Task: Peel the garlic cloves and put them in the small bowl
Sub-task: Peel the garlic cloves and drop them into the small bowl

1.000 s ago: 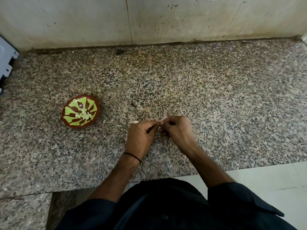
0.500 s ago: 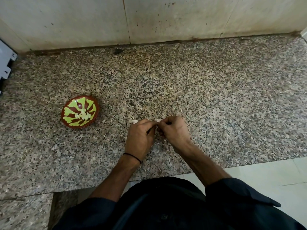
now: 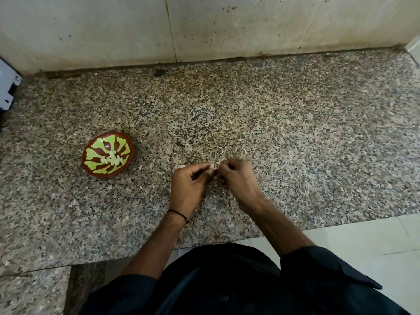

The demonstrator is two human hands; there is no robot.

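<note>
Pinching a clove [image 3: 216,165] in left hand [image 3: 188,187] and right hand [image 3: 238,180], we're mid-peel; peeled cloves [image 3: 112,159] sit in the bowl [image 3: 94,154] at nine o'clock, this one not yet.

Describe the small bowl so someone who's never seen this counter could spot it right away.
Find the speckled granite counter below the pale wall. On its left part sits the small bowl. It alone is brown with bright green petal shapes, pale cloves inside.

Pale garlic clove [image 3: 216,165] right of red-green bowl [image 3: 94,165] of peeled cloves [image 3: 111,159]
</note>
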